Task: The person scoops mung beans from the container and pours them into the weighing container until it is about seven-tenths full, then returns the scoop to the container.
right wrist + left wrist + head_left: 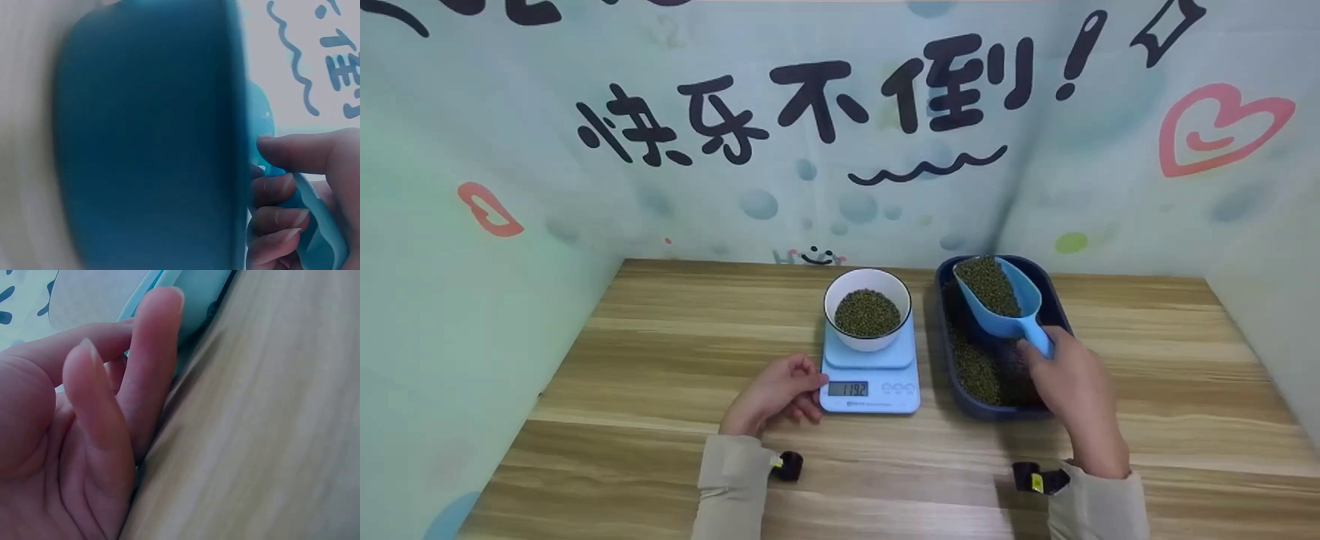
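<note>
My right hand (1076, 386) grips the handle of a light-blue scoop (1024, 311), which is heaped with small green beans (990, 289). The scoop is over a dark blue tub (949, 375) with more beans along its left side. In the right wrist view the fingers (275, 219) curl round the handle, and the tub's wall (146, 140) hides the beans. At the left front edge of a blue kitchen scale (870, 401), my left hand (776, 390) touches the side with loosely bent fingers. A white bowl (868, 345) with beans in it sits on the scale.
The wooden table (675, 337) ends at a printed cloth backdrop (720, 210) behind the scale and tub. Pale side walls (472, 315) border both sides. The tub stands just right of the scale. A small black camera (789, 466) is on each wrist.
</note>
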